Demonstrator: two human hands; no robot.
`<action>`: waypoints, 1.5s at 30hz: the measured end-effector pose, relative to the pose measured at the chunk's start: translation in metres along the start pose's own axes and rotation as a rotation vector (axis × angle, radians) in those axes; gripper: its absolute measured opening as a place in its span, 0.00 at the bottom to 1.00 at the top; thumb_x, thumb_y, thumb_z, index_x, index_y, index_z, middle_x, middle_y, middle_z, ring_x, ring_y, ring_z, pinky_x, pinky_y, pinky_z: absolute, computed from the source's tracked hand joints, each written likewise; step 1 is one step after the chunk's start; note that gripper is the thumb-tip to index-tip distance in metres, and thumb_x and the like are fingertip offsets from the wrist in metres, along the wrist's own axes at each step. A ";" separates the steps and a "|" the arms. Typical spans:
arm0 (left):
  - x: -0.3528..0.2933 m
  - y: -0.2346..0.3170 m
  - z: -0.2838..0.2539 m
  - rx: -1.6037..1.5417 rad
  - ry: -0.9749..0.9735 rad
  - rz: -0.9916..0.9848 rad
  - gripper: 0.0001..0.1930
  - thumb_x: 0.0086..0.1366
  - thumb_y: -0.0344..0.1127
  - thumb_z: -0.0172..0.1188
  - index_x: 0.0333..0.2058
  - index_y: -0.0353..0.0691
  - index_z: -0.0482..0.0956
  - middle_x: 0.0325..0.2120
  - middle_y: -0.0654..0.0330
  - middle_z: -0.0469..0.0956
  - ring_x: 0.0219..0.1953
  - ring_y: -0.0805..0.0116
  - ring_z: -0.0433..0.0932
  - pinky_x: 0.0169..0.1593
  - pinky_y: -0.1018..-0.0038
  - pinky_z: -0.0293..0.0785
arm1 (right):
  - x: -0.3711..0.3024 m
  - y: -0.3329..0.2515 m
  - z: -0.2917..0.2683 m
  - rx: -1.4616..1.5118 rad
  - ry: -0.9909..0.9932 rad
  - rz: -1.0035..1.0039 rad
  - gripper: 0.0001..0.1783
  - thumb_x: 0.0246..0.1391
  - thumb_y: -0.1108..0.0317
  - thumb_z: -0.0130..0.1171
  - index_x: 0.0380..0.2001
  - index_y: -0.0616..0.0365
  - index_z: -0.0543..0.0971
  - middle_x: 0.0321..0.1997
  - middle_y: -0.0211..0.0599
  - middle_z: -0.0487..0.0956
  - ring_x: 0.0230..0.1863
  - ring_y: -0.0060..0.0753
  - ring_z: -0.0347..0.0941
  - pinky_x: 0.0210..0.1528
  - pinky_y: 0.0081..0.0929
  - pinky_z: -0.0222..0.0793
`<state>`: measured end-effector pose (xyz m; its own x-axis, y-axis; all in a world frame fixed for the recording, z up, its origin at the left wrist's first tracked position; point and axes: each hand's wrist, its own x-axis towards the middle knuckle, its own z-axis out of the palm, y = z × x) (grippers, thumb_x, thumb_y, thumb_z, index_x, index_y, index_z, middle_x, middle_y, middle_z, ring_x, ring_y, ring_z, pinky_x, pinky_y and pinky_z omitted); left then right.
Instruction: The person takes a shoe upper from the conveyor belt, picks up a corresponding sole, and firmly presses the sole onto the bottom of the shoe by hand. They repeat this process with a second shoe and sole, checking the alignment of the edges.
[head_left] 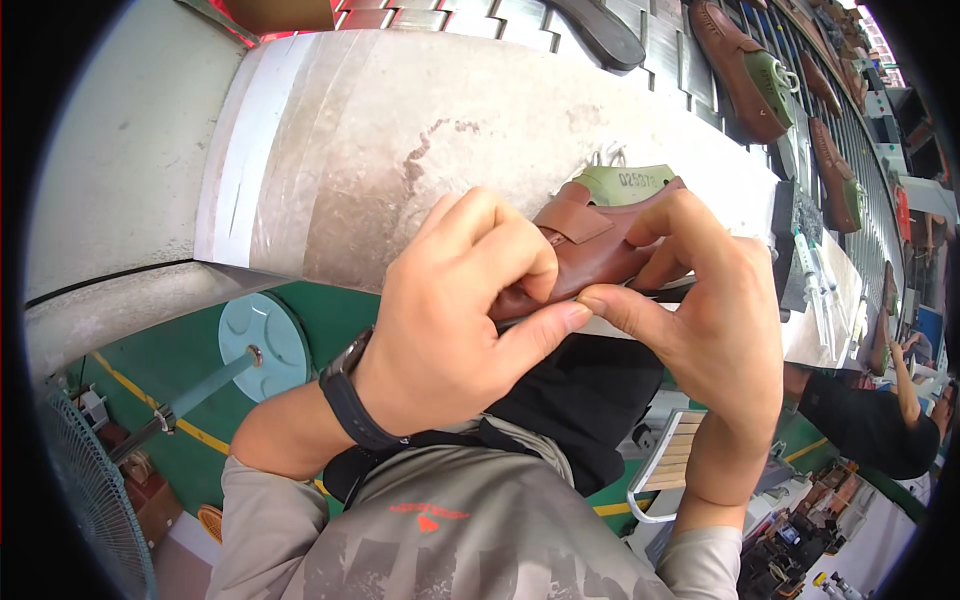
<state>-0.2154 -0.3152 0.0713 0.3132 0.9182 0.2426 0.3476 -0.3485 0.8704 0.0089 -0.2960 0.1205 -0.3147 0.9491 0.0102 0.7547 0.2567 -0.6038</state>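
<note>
A brown leather loafer [592, 262] lies on its side near the front edge of the worktable, with a green shoe last [620, 184] inside it. My left hand [445, 305] is closed round the toe end, its fingers curled over the top and its thumb along the near edge. At the heel end my right hand [715, 300] grips the shoe, fingers bent over its side. Both thumb tips nearly meet at the shoe's lower edge. My fingers hide much of the toe and heel.
Beyond the pale worktable [370, 130] runs a slatted metal conveyor carrying a dark sole [600, 35] and brown shoes on green lasts [740, 75]. Syringes [815, 290] lie at the right. A fan [90, 490] stands lower left; a co-worker [870, 425] is at far right.
</note>
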 end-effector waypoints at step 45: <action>0.162 -0.002 0.075 0.538 -0.550 0.074 0.42 0.54 0.56 0.73 0.60 0.26 0.80 0.51 0.37 0.83 0.54 0.41 0.83 0.61 0.58 0.79 | -0.038 0.079 -0.018 -0.241 0.129 -0.154 0.25 0.47 0.60 0.81 0.42 0.57 0.78 0.34 0.42 0.83 0.41 0.51 0.80 0.44 0.45 0.74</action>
<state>-0.0995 -0.1797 0.0765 0.6975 0.7123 -0.0781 0.6463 -0.5784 0.4978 0.0908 -0.3088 0.0863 -0.3723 0.9069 0.1974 0.8232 0.4209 -0.3810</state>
